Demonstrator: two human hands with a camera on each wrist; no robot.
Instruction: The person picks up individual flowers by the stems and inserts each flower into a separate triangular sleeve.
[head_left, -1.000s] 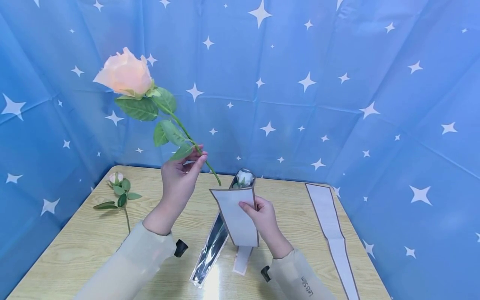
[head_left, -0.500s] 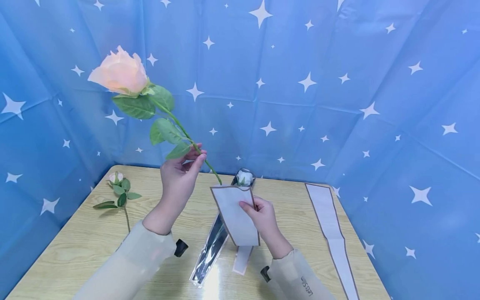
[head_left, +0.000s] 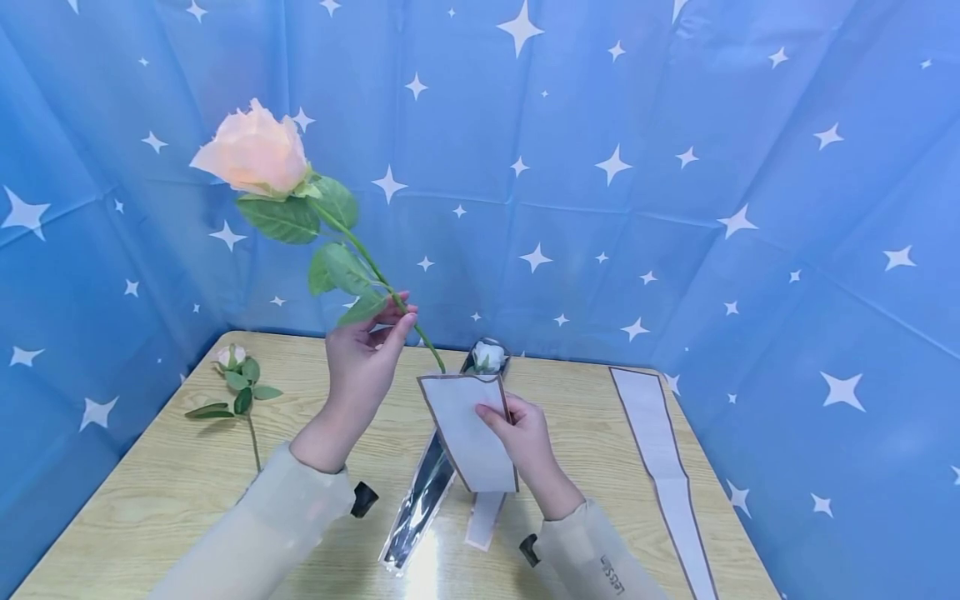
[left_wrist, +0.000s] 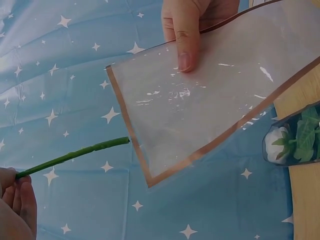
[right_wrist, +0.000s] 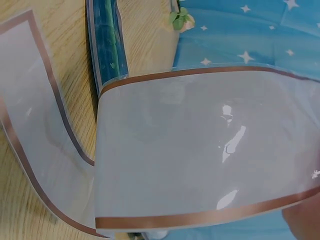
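One pink rose point(head_left: 335, 202), pinched in your left hand point(head_left: 360, 354)
Bloom point(head_left: 255, 154) above your grip, stem tip point(left_wrist: 125, 141) below — just beside the white wrapper point(head_left: 465, 433) your right hand point(head_left: 522, 435) pinches.

Starry blue backdrop point(head_left: 480, 167), perhaps cloth, wood-grain table point(head_left: 588, 450)

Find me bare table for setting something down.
Bare: between the right hand and flat white wrap; left front, between table edge and left sleeve. Crowded: the middle, where the held wrap hides part of the packed white rose.
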